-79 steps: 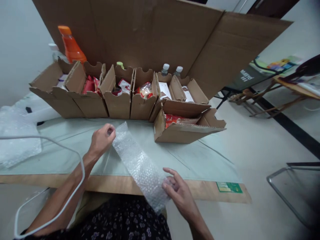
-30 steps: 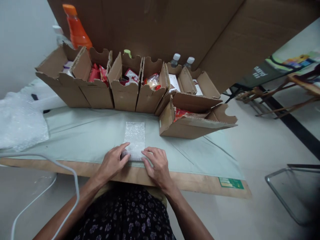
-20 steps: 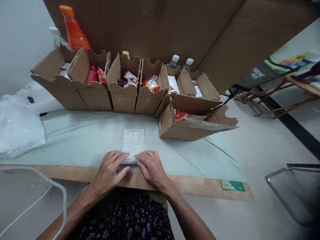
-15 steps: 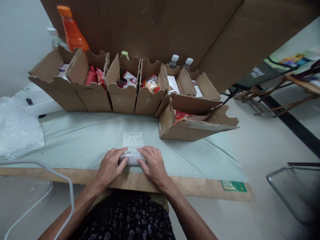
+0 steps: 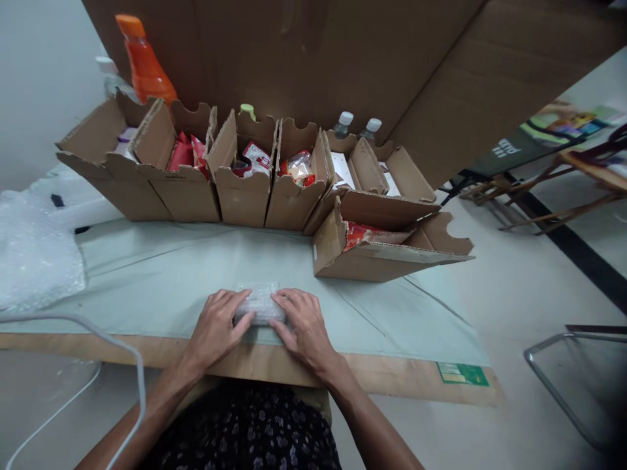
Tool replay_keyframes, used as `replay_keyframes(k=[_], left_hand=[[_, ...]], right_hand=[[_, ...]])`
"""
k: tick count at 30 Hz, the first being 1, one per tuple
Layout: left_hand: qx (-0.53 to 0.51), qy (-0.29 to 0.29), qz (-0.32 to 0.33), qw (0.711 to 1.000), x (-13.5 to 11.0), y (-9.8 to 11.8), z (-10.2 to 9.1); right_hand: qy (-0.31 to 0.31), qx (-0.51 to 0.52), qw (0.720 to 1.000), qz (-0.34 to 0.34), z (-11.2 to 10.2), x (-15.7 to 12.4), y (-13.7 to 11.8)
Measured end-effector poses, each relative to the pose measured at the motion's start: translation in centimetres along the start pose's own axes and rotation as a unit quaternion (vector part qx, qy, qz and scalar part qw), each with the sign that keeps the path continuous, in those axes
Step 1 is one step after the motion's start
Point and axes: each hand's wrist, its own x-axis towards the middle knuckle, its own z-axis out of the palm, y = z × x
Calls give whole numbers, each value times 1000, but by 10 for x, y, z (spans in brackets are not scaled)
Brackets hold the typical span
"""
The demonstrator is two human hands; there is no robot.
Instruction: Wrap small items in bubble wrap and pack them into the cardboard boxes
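A small roll of clear bubble wrap (image 5: 261, 307) lies on the pale green table cover, close to the front edge. My left hand (image 5: 220, 324) grips its left end between thumb and fingers. At the right end, my right hand (image 5: 301, 324) pinches it the same way. A short flat flap of the wrap shows beyond the roll, between my fingertips. Whether anything is rolled up inside cannot be made out.
Several cardboard bins (image 5: 243, 196) with packets stand in a row behind; another cardboard bin (image 5: 377, 261) sits nearer at right. An orange bottle (image 5: 147, 68) rises behind them. A bubble wrap heap (image 5: 39, 251) lies left, and a grey cable (image 5: 140, 385) loops at lower left.
The flat length of bubble wrap beyond my hands has become much shorter, and the roll between them looks thicker. Both hands keep hold of its ends.
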Motion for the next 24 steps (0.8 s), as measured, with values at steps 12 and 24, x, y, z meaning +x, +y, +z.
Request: replay_keyframes(k=[12,24], left_hand=[[-529,-23,-419,738,-21,35,-22],[-628,-27,-344,698,-5,70,3]], right_hand=[[33,67,997,14,4,15,-1],[50,344,921,176,-35,-34,-18]])
